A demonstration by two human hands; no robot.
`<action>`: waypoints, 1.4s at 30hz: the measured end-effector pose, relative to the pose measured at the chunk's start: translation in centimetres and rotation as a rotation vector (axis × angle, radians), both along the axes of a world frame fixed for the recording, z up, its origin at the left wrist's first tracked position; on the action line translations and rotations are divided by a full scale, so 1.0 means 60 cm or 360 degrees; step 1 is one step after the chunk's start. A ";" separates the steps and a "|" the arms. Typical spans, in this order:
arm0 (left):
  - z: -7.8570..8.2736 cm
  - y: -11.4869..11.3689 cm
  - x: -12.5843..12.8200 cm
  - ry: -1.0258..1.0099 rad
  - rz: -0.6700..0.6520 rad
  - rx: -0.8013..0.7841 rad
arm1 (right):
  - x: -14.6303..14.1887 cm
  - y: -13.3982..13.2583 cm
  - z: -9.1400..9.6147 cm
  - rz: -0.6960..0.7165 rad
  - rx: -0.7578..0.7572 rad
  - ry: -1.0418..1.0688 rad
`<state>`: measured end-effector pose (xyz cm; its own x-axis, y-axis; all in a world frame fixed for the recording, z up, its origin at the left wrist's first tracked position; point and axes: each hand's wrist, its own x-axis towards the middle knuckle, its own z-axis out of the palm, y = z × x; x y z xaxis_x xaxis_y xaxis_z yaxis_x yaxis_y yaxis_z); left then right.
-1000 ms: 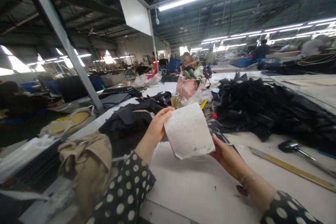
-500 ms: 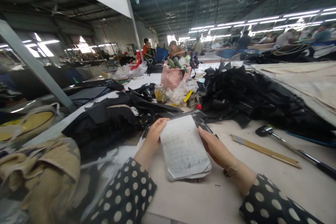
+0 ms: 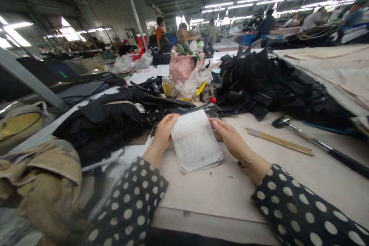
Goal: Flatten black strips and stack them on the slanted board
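Observation:
A stack of paper sheets point(image 3: 196, 142) covered in handwriting lies tilted in front of me over the pale tabletop. My left hand point(image 3: 165, 130) is closed on its upper left edge, thumb on top and the other fingers hidden beneath. At the upper right edge is my right hand point(image 3: 229, 136), its fingers stretched out and slightly bent. Whether those fingertips touch the paper I cannot tell. Dark fabric pieces lie just beyond the sheets' top edge.
Right of my hands lie a flat wooden strip point(image 3: 279, 141) and a black-headed hammer point(image 3: 317, 142). Heaps of black cut pieces point(image 3: 276, 84) stand right and left. Beyond are a glass jar point(image 3: 168, 86) and a pink bag point(image 3: 183, 67). Brown cloth point(image 3: 43, 180) lies left. People work farther back.
My view has tipped down and shifted to the right. My right hand has loosened from the paper's edge, its fingers now straighter. My left hand keeps its hold on the sheets.

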<state>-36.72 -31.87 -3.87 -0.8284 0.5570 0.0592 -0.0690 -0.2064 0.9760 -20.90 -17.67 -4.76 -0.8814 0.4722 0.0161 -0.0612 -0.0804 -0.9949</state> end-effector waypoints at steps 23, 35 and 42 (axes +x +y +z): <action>-0.020 0.010 0.031 -0.0201 -0.0990 -0.0272 | 0.017 0.025 0.048 0.0052 -0.0770 0.0385; -0.012 0.010 0.046 -0.0096 -0.0881 -0.0290 | 0.008 0.019 0.015 0.0167 -0.0290 0.0324; -0.024 0.010 0.040 -0.0157 -0.0760 -0.0345 | 0.010 0.011 0.013 0.0138 0.0176 0.0160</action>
